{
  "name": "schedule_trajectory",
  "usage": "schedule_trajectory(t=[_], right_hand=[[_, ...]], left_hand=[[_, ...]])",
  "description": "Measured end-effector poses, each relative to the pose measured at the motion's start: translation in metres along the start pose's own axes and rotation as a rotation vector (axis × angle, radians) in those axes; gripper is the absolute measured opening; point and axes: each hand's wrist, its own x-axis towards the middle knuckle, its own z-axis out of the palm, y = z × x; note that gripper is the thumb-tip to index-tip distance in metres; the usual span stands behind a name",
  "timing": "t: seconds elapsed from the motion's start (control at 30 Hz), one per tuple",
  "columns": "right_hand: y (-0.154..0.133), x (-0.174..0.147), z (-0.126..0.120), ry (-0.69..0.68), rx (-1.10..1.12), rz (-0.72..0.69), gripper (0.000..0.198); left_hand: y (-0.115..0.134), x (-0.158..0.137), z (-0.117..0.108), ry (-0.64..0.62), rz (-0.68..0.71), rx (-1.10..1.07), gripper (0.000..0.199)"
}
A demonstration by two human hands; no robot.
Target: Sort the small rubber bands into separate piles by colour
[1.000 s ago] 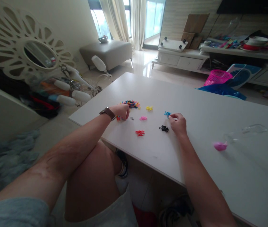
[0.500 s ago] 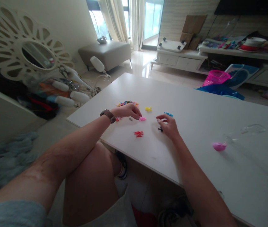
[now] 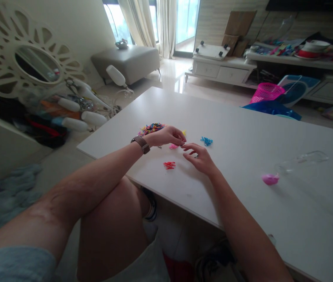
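My left hand [image 3: 174, 135], with a brown watch on its wrist, hovers over the middle of the table with its fingertips pinched; whatever is between them is too small to make out. Facing it, my right hand [image 3: 200, 157] has thumb and fingers apart, its fingertips close to the left ones. Below my left hand lie some small pink pieces [image 3: 173, 147], partly covered. Nearer me is a cluster of small red plastic pieces [image 3: 169, 165]. Blue pieces [image 3: 206, 141] lie beyond my right hand, yellow ones [image 3: 184, 133] behind my left fingers. A mixed multicoloured pile [image 3: 152, 128] sits beyond my left wrist.
On the white table's [image 3: 242, 156] right side lie a pink pouch-like item [image 3: 270, 179] and a clear plastic container [image 3: 304, 161]. A pink basket [image 3: 268, 93] and blue sheeting [image 3: 272, 109] are past the far edge. A lamp with white shades [image 3: 76, 124] stands left.
My left hand has lifted off the pink pieces and moved right. My right hand has shifted left, bringing the fingertips of both hands close together. The view has tilted slightly.
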Motion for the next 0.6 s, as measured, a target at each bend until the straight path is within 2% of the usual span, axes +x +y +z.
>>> schedule_trajectory(t=[0.17, 0.27, 0.4, 0.53, 0.6], right_hand=[[-0.002, 0.0, 0.002, -0.012, -0.014, -0.008, 0.027], [-0.002, 0.001, 0.002, 0.032, -0.015, -0.011, 0.022], [0.007, 0.004, -0.007, 0.239, -0.141, 0.029, 0.019], [0.027, 0.005, -0.028, 0.506, -0.359, 0.15, 0.02], [0.038, 0.005, -0.039, 0.57, -0.444, 0.198, 0.019]], left_hand=[[-0.007, 0.004, -0.001, 0.004, -0.016, -0.022, 0.03], [-0.011, 0.004, -0.001, 0.014, -0.034, -0.04, 0.035], [-0.012, 0.003, 0.001, 0.052, -0.081, -0.147, 0.042], [-0.008, 0.0, 0.003, 0.06, -0.152, -0.283, 0.04], [-0.006, -0.001, 0.004, 0.056, -0.18, -0.315, 0.036]])
